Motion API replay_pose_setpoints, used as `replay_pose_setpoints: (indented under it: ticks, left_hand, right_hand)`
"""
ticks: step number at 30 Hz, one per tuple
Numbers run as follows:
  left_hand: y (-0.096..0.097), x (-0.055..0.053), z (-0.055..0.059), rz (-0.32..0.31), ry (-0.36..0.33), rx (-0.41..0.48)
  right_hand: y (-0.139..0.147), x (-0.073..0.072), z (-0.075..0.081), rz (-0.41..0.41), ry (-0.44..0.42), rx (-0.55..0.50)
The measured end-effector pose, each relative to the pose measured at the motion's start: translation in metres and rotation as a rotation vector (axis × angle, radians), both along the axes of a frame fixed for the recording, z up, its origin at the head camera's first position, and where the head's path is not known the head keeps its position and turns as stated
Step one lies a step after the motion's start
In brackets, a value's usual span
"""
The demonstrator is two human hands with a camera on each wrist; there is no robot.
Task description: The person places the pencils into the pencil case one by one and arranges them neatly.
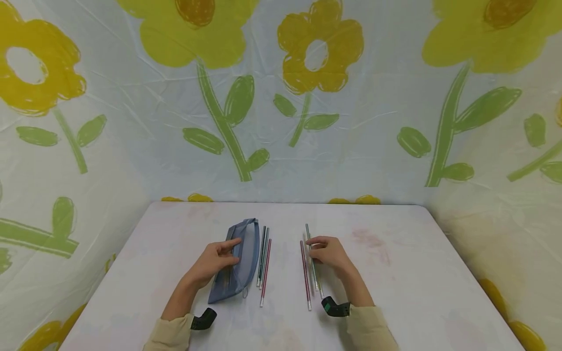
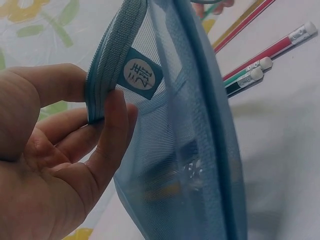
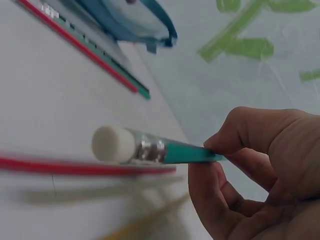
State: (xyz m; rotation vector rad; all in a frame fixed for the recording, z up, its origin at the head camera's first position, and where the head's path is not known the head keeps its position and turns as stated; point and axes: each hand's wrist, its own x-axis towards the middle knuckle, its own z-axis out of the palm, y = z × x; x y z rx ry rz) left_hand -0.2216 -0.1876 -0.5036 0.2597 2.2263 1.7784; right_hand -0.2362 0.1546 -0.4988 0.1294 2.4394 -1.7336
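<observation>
Pencil case [image 1: 248,246] and green pencil [image 3: 187,154] held, one in each hand

By the right hand [image 1: 329,252], the green pencil was pinched between the thumb and the fingers, the grip kept narrow around the shaft. The white eraser [image 3: 113,144], set in a silvery band, was pointed back toward the wrist camera. By the left hand [image 1: 216,261], the zip edge [image 2: 111,60] of the blue mesh pencil case was pinched between thumb and fingers. A small label [image 2: 140,74] bearing printed characters was seen inside the edge, and something was half seen through the mesh, too dim to be identified.

Near the right hand, a red pencil [image 1: 305,275] was laid on the bench, and a yellow pencil [image 3: 150,216] was seen as a blur beside it. Just to the right of the pencil case, three more were grouped close together: a dark pencil [image 2: 240,87], another green one [image 2: 245,72] and another red one [image 2: 267,60], their eraser ends turned toward the person. The pencil case was placed on the left part of the bench [image 1: 395,273], and a wide gap was left between the two groups.

Farther out, a black device [image 1: 335,308] was worn at the right wrist and a matching one [image 1: 204,319] at the left, below pale sleeves [image 1: 371,329]. The bench was surrounded by a pale cloth [image 1: 351,161] printed with yellow flowers.
</observation>
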Motion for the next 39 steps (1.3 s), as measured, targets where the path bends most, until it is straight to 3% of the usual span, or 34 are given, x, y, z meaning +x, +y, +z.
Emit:
replay_pose_setpoints:
  ticks: [11, 15, 20, 23, 32, 39]
  left_hand:
    - [0.002, 0.002, -0.002, -0.01, -0.014, 0.007]
    - [0.004, 0.001, -0.003, -0.035, -0.005, 0.009]
    - [0.002, -0.002, -0.001, -0.005, -0.009, 0.016]
    - [0.002, -0.002, 0.0, -0.015, -0.01, 0.022]
    - [0.002, 0.001, 0.0, -0.041, -0.003, 0.037]
    - [0.003, 0.001, 0.003, -0.041, -0.006, 0.04]
  right_hand:
    - [-0.058, 0.006, 0.025, 0.274, 0.002, -0.111]
    - [-0.072, 0.004, 0.028, 0.314, -0.014, -0.149]
    - [-0.091, -0.001, 0.03, 0.347, -0.037, -0.184]
    - [-0.1, -0.003, 0.027, 0.337, -0.054, -0.202]
    - [-0.125, -0.004, 0.016, 0.172, -0.043, -0.266]
    - [-0.135, -0.006, 0.013, 0.118, -0.043, -0.23]
